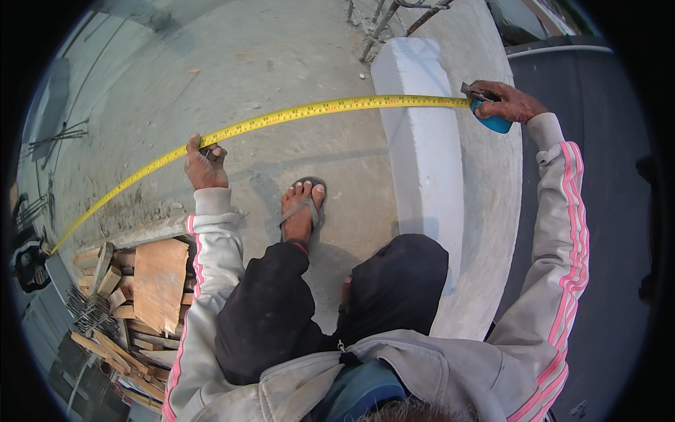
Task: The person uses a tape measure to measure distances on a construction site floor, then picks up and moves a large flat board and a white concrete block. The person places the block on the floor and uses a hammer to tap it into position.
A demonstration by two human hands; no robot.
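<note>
A yellow tape measure blade point(302, 112) stretches in a long curve from the far left edge across to the right. Its blue case point(498, 124) is gripped in my right hand point(517, 103), above the edge of the white block. My left hand point(207, 164) is closed at the blade's lower edge, thumb and fingers pinching it. Something small and dark shows between those fingers, too small to make out. At the far left, the blade reaches down to a dark-clothed person point(31, 266); how its end is held there cannot be seen.
A long white-topped block point(420, 151) lies between my knee and the right slab edge, beside a dark sheet surface point(569, 176). Scrap timber point(137, 337), a plywood piece point(160, 281) and bent rebar point(91, 313) are piled lower left. Metal scaffold legs point(383, 28) stand at the top.
</note>
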